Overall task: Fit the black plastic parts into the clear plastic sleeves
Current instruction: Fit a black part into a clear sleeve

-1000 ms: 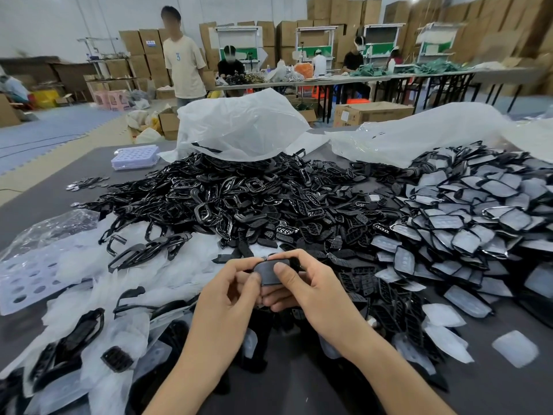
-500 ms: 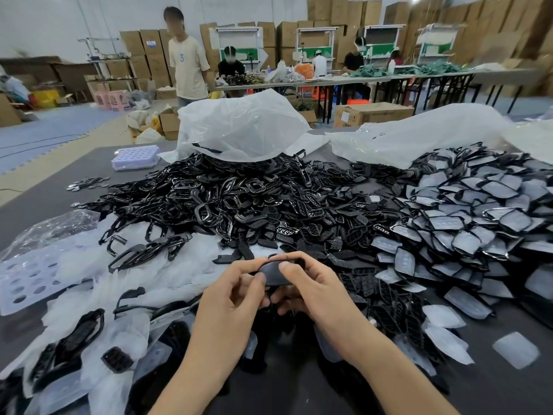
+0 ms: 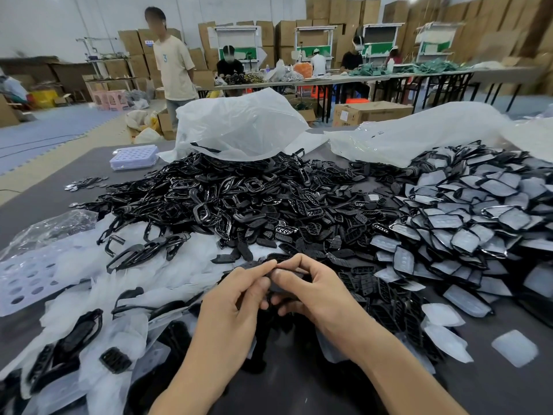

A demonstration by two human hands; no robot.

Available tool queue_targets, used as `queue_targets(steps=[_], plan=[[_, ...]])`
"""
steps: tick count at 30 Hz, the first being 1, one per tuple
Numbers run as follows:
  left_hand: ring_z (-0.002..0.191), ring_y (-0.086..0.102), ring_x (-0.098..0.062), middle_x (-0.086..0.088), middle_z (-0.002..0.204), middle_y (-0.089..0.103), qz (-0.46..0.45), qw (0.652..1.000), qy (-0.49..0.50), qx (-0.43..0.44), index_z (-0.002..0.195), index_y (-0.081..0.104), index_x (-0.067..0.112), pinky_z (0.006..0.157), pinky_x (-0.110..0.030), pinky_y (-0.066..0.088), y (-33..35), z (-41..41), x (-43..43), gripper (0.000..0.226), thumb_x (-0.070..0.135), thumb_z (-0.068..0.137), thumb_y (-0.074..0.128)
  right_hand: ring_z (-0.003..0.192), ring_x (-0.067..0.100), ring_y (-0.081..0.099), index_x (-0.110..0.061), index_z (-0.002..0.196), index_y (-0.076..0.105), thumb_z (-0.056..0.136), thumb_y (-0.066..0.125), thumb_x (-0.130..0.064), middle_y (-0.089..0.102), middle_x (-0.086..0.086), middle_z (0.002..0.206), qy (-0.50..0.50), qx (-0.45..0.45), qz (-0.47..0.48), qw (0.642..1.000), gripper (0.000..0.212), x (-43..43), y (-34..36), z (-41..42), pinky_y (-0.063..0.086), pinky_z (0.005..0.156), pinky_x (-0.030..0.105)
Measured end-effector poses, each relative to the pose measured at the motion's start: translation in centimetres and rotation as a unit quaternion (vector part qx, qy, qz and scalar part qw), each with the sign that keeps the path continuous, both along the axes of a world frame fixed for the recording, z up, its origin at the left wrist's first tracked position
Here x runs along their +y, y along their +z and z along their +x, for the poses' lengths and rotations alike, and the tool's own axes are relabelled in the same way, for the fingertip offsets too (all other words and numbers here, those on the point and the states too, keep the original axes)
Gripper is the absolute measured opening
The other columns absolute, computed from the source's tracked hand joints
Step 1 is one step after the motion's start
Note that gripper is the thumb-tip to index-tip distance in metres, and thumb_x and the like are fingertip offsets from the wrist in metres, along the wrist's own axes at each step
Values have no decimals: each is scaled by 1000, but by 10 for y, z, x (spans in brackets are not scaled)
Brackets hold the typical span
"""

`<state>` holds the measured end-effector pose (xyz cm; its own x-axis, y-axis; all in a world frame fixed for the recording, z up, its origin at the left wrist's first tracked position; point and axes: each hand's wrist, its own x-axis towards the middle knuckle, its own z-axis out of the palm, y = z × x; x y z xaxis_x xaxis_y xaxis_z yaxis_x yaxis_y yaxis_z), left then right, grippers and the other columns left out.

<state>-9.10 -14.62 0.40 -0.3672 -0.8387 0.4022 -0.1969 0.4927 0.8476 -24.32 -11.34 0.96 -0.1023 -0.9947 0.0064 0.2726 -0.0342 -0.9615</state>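
Big grey table fills most of the view, w/ a huge heap of loose black parts across the middle. Right of that is a pile of sleeved parts, each black pc inside a clear cover. On the left there's a drift of clear plastic sleeves w/ a few black frames lying on top. Two white plastic bags slump at the far side of the heap.

Both forearms come in from the near edge and meet in the middle, right at the heap's near edge. Left hand has its back toward the cam, fingers curled in. Its thumb and index tip pinch the left end of a small black part. Right hand tilts in from the right, index arched over the top of the same part and thumb pressing on its near face. The other fingers are tucked under. So both hands are grasping that one pc, w/ the fingertips nearly touching each other.

The part itself is mostly covered by fingers, only a dark sliver shows. Can't tell if there's a sleeve on it or not. The lower fingers of both hands are hidden behind the hands. Stuff at near left is cut off by the frame edge, and the far room is blurry.
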Motion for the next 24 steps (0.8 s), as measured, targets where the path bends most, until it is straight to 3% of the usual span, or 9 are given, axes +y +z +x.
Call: queue_targets(steps=[3, 8, 11, 15, 18, 24], plan=[[82, 63, -13, 8, 85, 61, -48, 998, -8, -31, 114, 67, 47, 76, -10, 45, -2, 2, -1, 38, 14, 99, 55, 68, 16, 67, -32, 69, 65, 74, 78, -34, 72, 7, 79, 19, 17, 3, 1000, 14, 1, -1, -1, 55, 59, 26], [90, 64, -9, 15, 92, 62, -100, 993, -7, -62, 122, 64, 43, 77, -8, 43, 0, 3, 2, 27, 39, 102, 46, 65, 16, 61, -29, 67, 56, 81, 69, -22, 67, 6, 72, 22, 38, -7, 999, 20, 2, 2, -4, 51, 61, 25], [96, 64, -2, 22, 102, 63, -154, 984, 10, -91, 127, 58, 41, 79, -9, 44, 2, 5, 5, 28, 36, 103, 44, 64, 15, 57, -26, 64, 51, 79, 69, -23, 59, 2, 67, -21, 24, -25, 999, 23, 1, 3, -3, 50, 62, 26], [82, 59, -4, 18, 96, 56, -234, 958, 7, -165, 128, 58, 32, 68, -22, 48, 3, 8, 5, 31, 24, 102, 43, 58, 14, 53, -28, 60, 51, 79, 68, -22, 56, 1, 63, -68, -10, -35, 997, 27, -2, 2, -3, 51, 62, 25], [77, 54, 0, 19, 93, 54, -246, 950, -19, -190, 125, 61, 30, 68, -18, 45, 3, 5, 9, 32, 22, 99, 43, 55, 9, 47, -28, 61, 48, 79, 69, -23, 50, -7, 58, -91, -10, -32, 995, 28, -4, 0, -4, 48, 60, 23], [68, 52, -5, 14, 82, 58, -231, 944, -87, -218, 131, 54, 38, 58, -18, 42, 0, -3, 18, 45, 19, 90, 49, 62, 15, 65, -27, 62, 47, 78, 70, -21, 52, -3, 64, -110, -37, -20, 993, 28, -6, -2, -9, 52, 59, 22]])
